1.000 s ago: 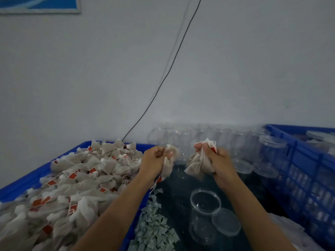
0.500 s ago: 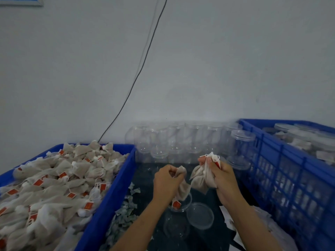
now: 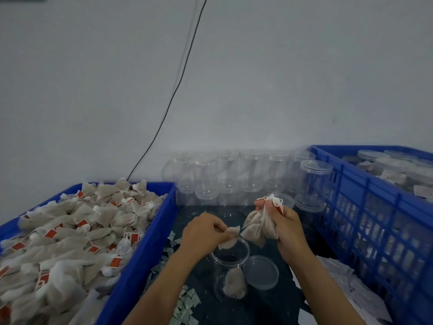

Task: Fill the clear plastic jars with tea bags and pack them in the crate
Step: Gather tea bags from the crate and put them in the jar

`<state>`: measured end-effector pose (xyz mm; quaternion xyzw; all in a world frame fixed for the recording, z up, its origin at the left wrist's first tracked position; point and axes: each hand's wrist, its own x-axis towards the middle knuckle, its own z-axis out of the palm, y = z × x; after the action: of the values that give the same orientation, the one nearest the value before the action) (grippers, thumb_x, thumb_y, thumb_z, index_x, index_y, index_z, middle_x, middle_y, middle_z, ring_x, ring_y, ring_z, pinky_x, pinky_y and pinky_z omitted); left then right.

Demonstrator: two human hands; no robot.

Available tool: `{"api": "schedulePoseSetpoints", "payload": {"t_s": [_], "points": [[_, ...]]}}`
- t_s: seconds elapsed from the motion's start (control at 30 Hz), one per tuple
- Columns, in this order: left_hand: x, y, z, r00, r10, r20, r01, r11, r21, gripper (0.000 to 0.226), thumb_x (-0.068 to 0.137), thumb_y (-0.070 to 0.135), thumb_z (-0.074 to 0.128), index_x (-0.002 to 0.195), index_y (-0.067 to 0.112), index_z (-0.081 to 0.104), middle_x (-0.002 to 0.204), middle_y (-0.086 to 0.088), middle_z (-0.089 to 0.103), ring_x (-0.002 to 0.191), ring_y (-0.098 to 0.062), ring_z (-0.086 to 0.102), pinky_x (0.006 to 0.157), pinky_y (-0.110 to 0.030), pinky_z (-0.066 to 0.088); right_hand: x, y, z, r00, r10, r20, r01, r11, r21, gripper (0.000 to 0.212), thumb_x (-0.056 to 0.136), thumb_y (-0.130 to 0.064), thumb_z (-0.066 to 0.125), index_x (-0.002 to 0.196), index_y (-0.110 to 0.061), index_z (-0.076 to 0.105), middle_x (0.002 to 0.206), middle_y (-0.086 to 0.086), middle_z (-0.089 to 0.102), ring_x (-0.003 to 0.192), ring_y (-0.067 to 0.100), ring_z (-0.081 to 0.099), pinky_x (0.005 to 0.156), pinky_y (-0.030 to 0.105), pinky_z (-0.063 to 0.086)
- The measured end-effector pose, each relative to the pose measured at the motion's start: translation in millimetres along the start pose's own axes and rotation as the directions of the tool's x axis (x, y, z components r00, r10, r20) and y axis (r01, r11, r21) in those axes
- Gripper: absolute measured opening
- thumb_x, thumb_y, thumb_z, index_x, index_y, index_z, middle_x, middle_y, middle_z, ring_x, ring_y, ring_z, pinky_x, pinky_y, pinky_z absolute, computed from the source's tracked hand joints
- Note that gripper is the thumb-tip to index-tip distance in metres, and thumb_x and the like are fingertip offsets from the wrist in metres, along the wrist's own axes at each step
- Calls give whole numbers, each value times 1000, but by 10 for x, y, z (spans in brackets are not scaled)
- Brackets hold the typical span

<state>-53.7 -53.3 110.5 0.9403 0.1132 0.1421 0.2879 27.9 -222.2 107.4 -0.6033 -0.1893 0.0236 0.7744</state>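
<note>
An open clear jar (image 3: 230, 261) stands on the dark table between my arms, with a tea bag (image 3: 234, 283) lying at its bottom. My left hand (image 3: 203, 231) pinches one tea bag (image 3: 228, 238) right over the jar's mouth. My right hand (image 3: 284, 227) grips a bunch of tea bags (image 3: 259, 227) by their strings and red tags, just right of and above the jar. The jar's lid (image 3: 260, 272) lies flat beside it on the right.
A blue tray (image 3: 143, 252) heaped with tea bags fills the left. A blue crate (image 3: 375, 207) holding filled, lidded jars stands on the right. Several empty clear jars (image 3: 234, 177) line the wall. Small paper sachets (image 3: 185, 303) lie scattered near the front.
Both hands came down toward the jar. A tea bag now lies inside the jar, and my left hand holds another at its mouth. The view shifted right.
</note>
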Motion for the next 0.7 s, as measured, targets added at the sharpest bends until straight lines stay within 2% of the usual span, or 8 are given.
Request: {"api": "schedulePoseSetpoints", "payload": {"t_s": [0.13,0.27,0.33,0.43,0.47,0.57,0.63,0.7], "points": [[-25,54,2,998,23,63,-30,994,107,27,82,52,67,88,28,76,84,11,72,71,-4,62,62,-18,45,-2,-17,13,999,10,46,-12,999,49,29,101,-20,45,92,-5,68,102,21,67,96,33,64,90,45,53],[-37,33,11,992,23,127,-45,983,177,22,85,44,68,100,29,73,99,11,72,89,-6,65,84,-27,52,-17,-10,5,990,0,141,-15,994,108,29,100,-22,45,93,-4,66,96,14,68,89,26,66,77,34,55],[-40,24,-4,999,28,39,-31,996,87,15,92,34,62,102,28,71,102,11,70,92,-5,64,89,-28,52,-3,-1,10,982,-26,185,-1,990,141,30,98,-23,45,93,-2,65,93,9,69,87,22,67,74,30,55],[-36,16,0,981,21,-190,-53,985,-164,16,99,21,50,97,24,66,92,10,69,87,-6,64,88,-32,53,14,10,70,971,-44,235,-1,982,189,34,93,-28,47,96,1,63,93,7,68,87,20,67,74,28,55],[-38,20,7,976,13,-215,-69,964,-255,18,100,20,47,96,23,65,93,9,69,88,-8,65,88,-33,53,12,16,103,969,-38,246,-14,978,206,35,91,-29,49,96,2,63,92,7,69,88,20,68,75,28,55],[-54,38,60,993,23,-115,-71,900,-431,17,100,27,46,98,21,62,99,4,67,91,-11,65,85,-27,54,-18,53,201,963,-4,270,-52,978,201,33,92,-28,49,96,1,65,95,16,69,90,25,69,79,34,57],[-70,20,109,999,37,-22,-43,859,-510,9,96,36,52,101,29,57,99,12,65,88,3,65,73,-11,51,-49,88,258,967,24,253,-64,986,154,32,96,-25,47,99,1,65,99,24,67,92,30,67,85,40,57],[-99,-19,146,998,25,57,12,819,-574,21,89,36,64,106,34,51,95,16,66,83,11,65,65,-6,48,-77,132,306,976,48,212,-74,990,116,31,98,-24,46,101,0,66,100,27,67,92,35,67,85,43,57]]}}
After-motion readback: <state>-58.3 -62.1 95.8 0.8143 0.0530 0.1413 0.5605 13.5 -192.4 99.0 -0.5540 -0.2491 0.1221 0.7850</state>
